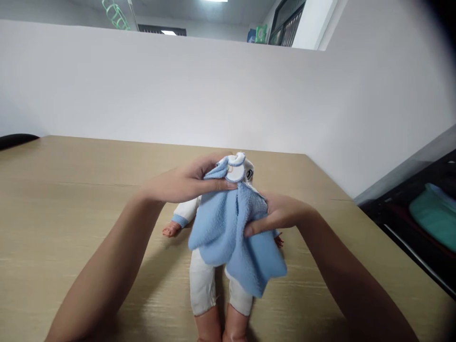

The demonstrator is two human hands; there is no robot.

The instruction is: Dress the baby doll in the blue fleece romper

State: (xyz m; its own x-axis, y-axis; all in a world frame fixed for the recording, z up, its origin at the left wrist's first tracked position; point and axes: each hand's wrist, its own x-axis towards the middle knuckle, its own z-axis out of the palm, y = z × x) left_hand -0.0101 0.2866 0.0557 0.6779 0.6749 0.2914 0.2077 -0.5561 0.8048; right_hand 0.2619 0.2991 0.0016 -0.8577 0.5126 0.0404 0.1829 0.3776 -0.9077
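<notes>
A baby doll (203, 280) in a white outfit with blue cuffs lies on its back on the wooden table (64, 199), legs toward me. A light blue fleecy cloth (228, 232) covers its chest and face. My left hand (181, 183) grips the cloth's top edge near the doll's head, beside a white round piece (235, 172). My right hand (281, 213) pinches the cloth at the doll's right side, thumb on top. The doll's head is mostly hidden under the cloth and my left hand.
A white partition wall (178, 90) stands behind the table. At the right, past the table edge, a dark shelf or crate (402, 209) holds a teal folded item (434, 216). A dark chair edge (16, 139) shows at far left.
</notes>
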